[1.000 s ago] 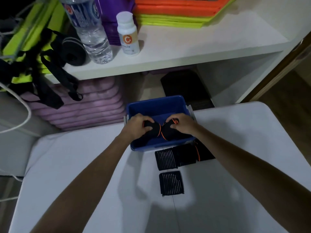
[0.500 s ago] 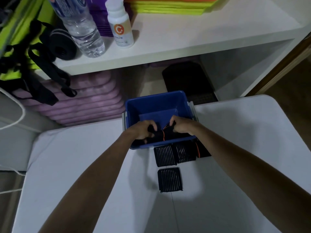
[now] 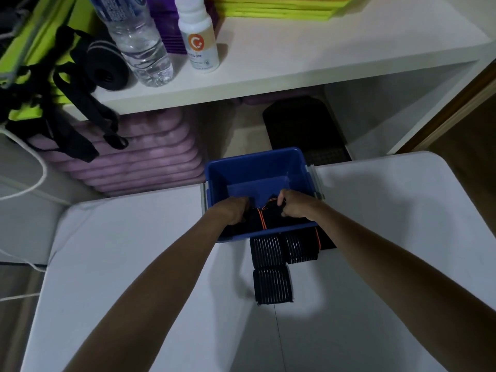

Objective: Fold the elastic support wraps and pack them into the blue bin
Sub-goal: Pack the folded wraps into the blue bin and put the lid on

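The white pill bottle on the shelf bears an orange "C" logo. Below it, print partly reads "…tavite". The water bottle label is illegible.

Both forearms and hands are bare, with no sleeves showing.

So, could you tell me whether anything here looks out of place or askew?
Nothing looks damaged or spilled. One wrap still lies unfolded on the table, partly tucked under the blue bin.
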